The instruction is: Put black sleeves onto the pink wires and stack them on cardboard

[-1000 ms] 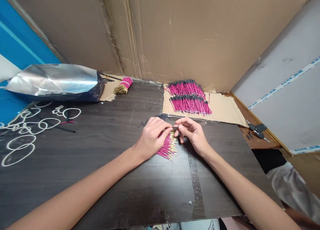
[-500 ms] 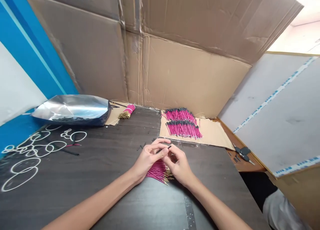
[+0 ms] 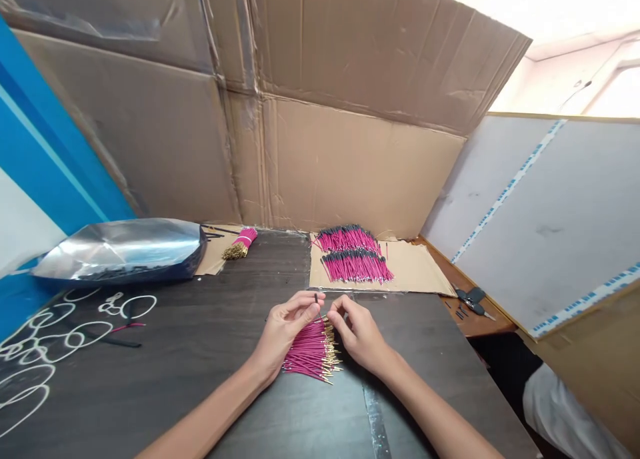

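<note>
My left hand (image 3: 285, 329) is closed in a pinch on a short black tube (image 3: 316, 298), which stands roughly upright at the fingertips. Just to its right is my right hand (image 3: 359, 331), its thumb and index finger curled together and apart from the left; anything between them is too small to make out. Beneath and between both hands, a spread of pink wires (image 3: 307, 352) with gold pin ends lies on the dark table (image 3: 240, 406). The gold ends point right, towards my right hand.
Two rows of pink wires with black ends (image 3: 356, 266) lie on a cardboard sheet (image 3: 415, 266). A banded bundle (image 3: 241, 243) and a silver bag (image 3: 125, 249) are back left. White cord loops (image 3: 75, 332) lie left. Cutters (image 3: 473, 300) rest at right, below a partition.
My hands have drawn apart; the black tube stays in my left fingers, now more upright. The camera view has turned slightly right and up.
</note>
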